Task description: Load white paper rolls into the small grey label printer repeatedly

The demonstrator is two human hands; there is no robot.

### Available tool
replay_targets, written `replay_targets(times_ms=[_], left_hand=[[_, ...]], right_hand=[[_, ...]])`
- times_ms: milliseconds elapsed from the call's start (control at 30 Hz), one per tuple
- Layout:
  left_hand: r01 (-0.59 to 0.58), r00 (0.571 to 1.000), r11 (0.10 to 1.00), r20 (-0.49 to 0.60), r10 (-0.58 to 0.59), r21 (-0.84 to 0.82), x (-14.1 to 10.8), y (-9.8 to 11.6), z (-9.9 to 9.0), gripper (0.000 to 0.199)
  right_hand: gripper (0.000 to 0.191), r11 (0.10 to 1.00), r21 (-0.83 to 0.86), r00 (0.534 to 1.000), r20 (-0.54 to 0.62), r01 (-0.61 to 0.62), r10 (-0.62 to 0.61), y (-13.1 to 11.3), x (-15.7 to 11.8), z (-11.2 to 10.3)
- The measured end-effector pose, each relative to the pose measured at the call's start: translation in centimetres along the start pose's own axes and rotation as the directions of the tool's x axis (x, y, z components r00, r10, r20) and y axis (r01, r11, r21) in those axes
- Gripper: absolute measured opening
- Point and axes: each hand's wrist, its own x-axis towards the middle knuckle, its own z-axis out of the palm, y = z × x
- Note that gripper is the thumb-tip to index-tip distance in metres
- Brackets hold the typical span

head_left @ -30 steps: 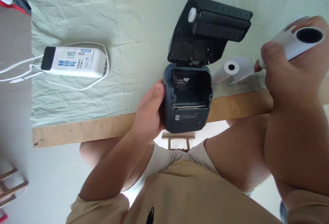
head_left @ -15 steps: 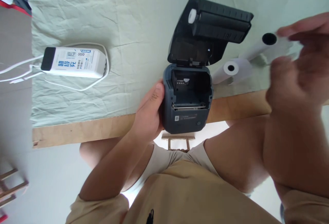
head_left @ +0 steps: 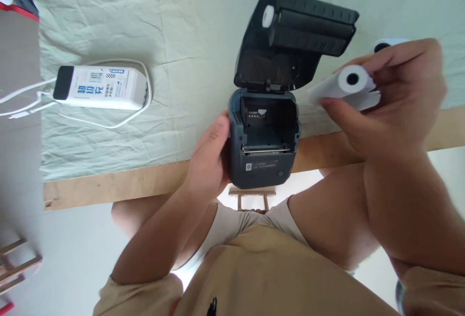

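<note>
A dark portable label printer point(head_left: 262, 168) stands at the table's front edge with its lid point(head_left: 250, 67) swung up, baring the paper bay. My left hand point(head_left: 209, 154) grips the printer's left side, thumb along its edge. Right of the printer, my right hand point(head_left: 395, 93) is closed around a white paper roll point(head_left: 327, 86) with a small dark core hole; a loose paper end hangs beside its fingers. Behind that hand, another roll with a wide black core point(head_left: 382, 46) is partly hidden.
On the left of the green cloth point(head_left: 181, 25) lies a white power strip point(head_left: 112, 87) with a cable looped around it. The table's bare wooden edge point(head_left: 116, 185) runs in front of my legs. A wooden stool point(head_left: 20, 267) stands on the floor at lower left.
My right hand has moved left and taken hold of the small-core paper roll. My left hand stays on the printer, whose lid remains raised.
</note>
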Motion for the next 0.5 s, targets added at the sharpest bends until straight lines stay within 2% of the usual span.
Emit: replay_targets(times_ms=[67, 167, 233, 300, 367, 400, 500], left_hand=[[0.0, 0.999, 1.0, 0.037, -0.001, 0.03, -0.3, 0.4, 0.1, 0.041], [0.048, 0.993, 0.997, 0.106, -0.054, 0.061, -0.7, 1.2, 0.2, 0.034], [0.082, 0.99, 0.994, 0.107, -0.089, 0.071, -0.9, 1.6, 0.2, 0.034], [0.076, 0.993, 0.994, 0.083, -0.083, 0.083, -0.9, 1.8, 0.3, 0.037], [0.057, 0.996, 0.993, 0.068, -0.063, 0.1, -0.9, 1.8, 0.3, 0.039], [0.054, 0.996, 0.993, 0.067, -0.062, 0.103, -0.9, 1.8, 0.4, 0.039], [0.067, 0.994, 0.994, 0.076, -0.073, 0.086, -0.9, 1.7, 0.3, 0.039]], right_hand=[[0.035, 0.994, 0.06, 0.994, -0.065, 0.096, -0.092, -0.9, 0.2, 0.1], [0.044, 0.971, 0.157, 0.981, -0.106, 0.178, -0.163, -2.8, 0.2, 0.2], [0.058, 0.964, 0.218, 0.988, -0.011, 0.151, -0.152, -4.3, 0.0, 0.3], [0.06, 0.974, 0.217, 0.981, 0.167, 0.061, -0.099, -5.8, 0.0, 0.8], [0.042, 0.986, 0.166, 0.961, 0.275, -0.019, -0.027, -6.8, 0.0, 1.5], [0.03, 0.991, 0.13, 0.964, 0.265, -0.021, -0.014, -7.0, 0.0, 2.0], [0.017, 0.991, -0.016, 0.979, 0.161, 0.132, -0.128, -7.1, 0.3, 3.0]])
